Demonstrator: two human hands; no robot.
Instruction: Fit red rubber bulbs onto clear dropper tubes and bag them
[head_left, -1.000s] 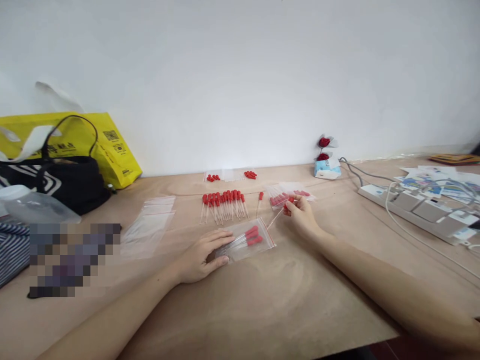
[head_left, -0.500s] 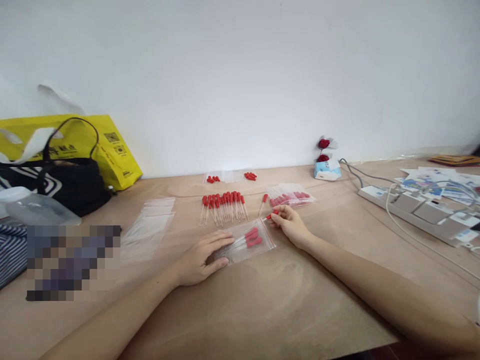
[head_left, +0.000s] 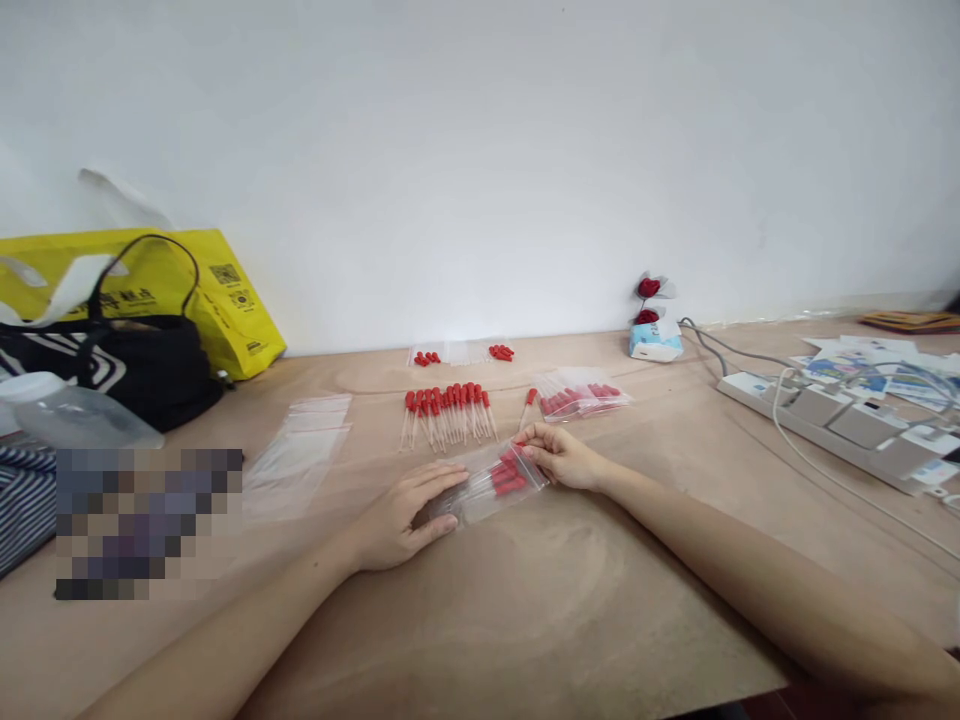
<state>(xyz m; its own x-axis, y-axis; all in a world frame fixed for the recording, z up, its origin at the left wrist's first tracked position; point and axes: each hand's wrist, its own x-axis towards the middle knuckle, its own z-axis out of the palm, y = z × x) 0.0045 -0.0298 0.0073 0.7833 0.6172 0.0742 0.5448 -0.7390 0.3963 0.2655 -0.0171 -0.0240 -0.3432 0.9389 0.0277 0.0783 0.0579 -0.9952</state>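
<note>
A clear zip bag [head_left: 480, 500] with several red-bulbed droppers inside lies on the wooden table. My left hand [head_left: 409, 515] grips the bag's left end between thumb and fingers. At the bag's open right end, my right hand [head_left: 555, 455] pinches the red bulb of a dropper [head_left: 517, 447], whose thin tube reaches into the bag. Behind the bag is a row of loose red-bulbed droppers [head_left: 448, 400], with one single dropper [head_left: 531, 397] to their right. Filled bags [head_left: 581, 392] lie stacked beyond my right hand. Flat clear bags [head_left: 300, 450] are spread at the left.
Two more bags with red bulbs [head_left: 501, 352] lie by the wall. At the left are a yellow bag [head_left: 244, 310], a black bag [head_left: 161, 370] and a plastic bottle [head_left: 82, 415]. A tissue pack [head_left: 655, 343], power strip [head_left: 832, 430], cables and papers [head_left: 862, 360] are at the right.
My right hand has moved left and slightly down, taking the pinched dropper further into the bag. My left hand has stayed on the bag's left end.
</note>
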